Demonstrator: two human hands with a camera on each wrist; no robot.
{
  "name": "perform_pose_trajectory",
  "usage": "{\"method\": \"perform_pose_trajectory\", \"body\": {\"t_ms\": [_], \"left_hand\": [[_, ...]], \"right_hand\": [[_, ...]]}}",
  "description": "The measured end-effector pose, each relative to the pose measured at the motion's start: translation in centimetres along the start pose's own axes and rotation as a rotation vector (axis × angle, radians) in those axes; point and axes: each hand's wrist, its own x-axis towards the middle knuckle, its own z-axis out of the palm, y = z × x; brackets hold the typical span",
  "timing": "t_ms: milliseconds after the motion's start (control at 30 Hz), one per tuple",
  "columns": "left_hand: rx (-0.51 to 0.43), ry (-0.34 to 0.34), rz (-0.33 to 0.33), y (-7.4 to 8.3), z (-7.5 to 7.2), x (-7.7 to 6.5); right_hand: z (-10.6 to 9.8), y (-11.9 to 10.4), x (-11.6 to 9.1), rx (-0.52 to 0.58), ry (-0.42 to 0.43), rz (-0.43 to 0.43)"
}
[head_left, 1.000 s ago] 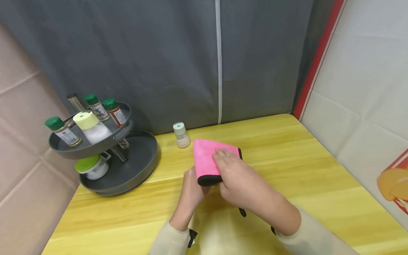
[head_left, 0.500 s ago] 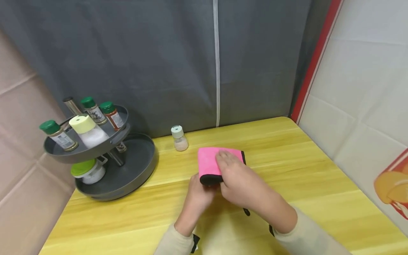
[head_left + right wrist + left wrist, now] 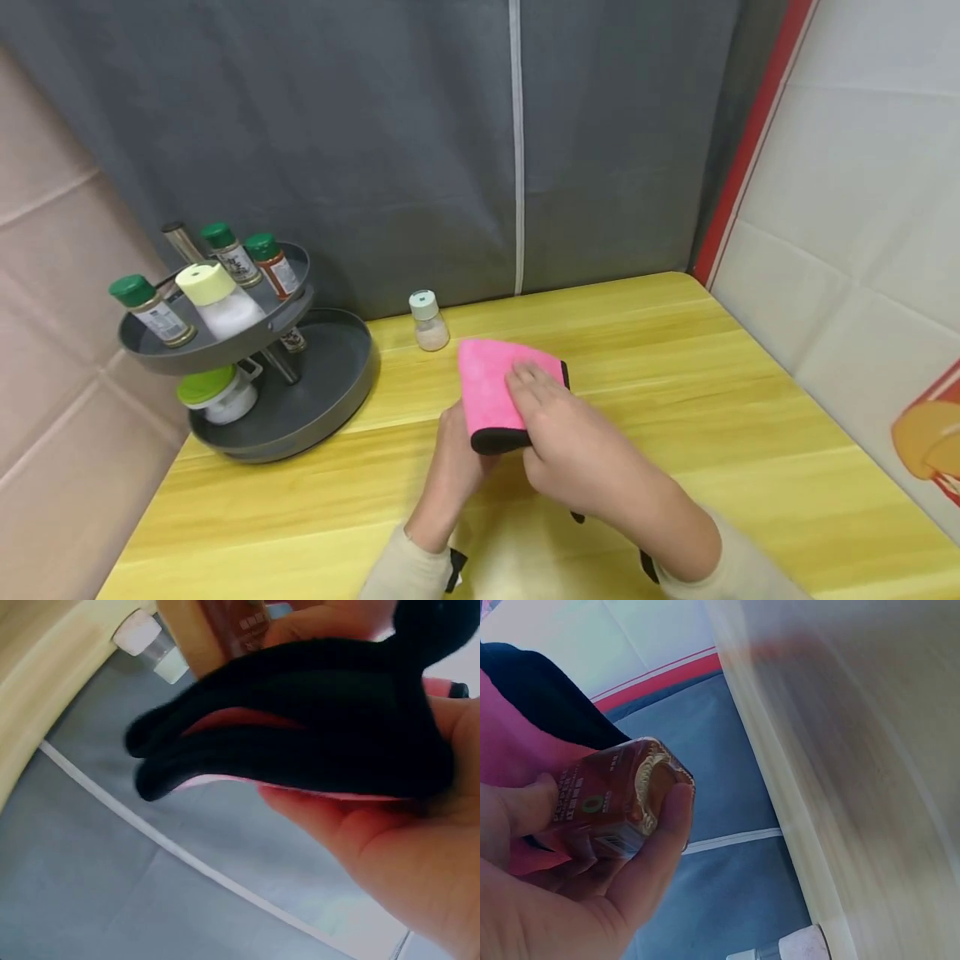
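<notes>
A folded pink cloth [image 3: 483, 383] with black edging is gripped by my right hand [image 3: 566, 442], whose fingers lie over its top. Beneath the cloth, my left hand [image 3: 452, 462] holds a squarish bottle, which the cloth hides in the head view. The left wrist view shows this bottle [image 3: 600, 787] with a dark red-brown label and brown contents, one finger on its base and the thumb on its side. The cloth's black edges [image 3: 285, 765] hang in loose folds in the right wrist view, with the bottle [image 3: 232, 622] behind them. Both hands are above the table.
A two-tier grey rack [image 3: 330, 417] at the left bears green-capped spice jars, a pale-yellow-capped shaker [image 3: 225, 308] and a green-lidded pot [image 3: 221, 396]. A small shaker [image 3: 430, 321] stands near the table's back edge, before a grey curtain [image 3: 375, 150]. A white wall [image 3: 862, 208] borders the right.
The right hand and cloth shift slightly up and down over the left hand, and the cloth's tilt changes a little. Both holds stay the same; the head view sways slightly.
</notes>
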Motion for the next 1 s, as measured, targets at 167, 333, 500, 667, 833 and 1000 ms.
{"method": "perform_pose_trajectory", "body": {"t_ms": [167,333,500,667,833,1000], "left_hand": [[-0.244,-0.067,-0.289,0.9,-0.5,0.2],[-0.5,-0.029,-0.517,2.2,-0.9,0.0],[-0.539,0.052,-0.549,2.6,-1.5,0.6],[-0.523,0.082,-0.56,2.3,-2.1,1.4],[-0.539,-0.017,-0.573,1.8,-0.9,1.1],[-0.514,-0.062,-0.55,1.8,0.5,0.1]], "right_hand": [[0.7,0.4,0.3,0.32,0.096,0.101],[2.8,0.4,0.0,0.728,0.267,0.244],[5.2,-0.1,-1.3,0.828,0.294,0.395],[6.0,0.4,-1.7,0.94,0.17,0.525],[4.7,0.9,-1.0,1.03,0.208,0.592],[2.7,0.6,-0.2,1.045,0.33,0.542]]}}
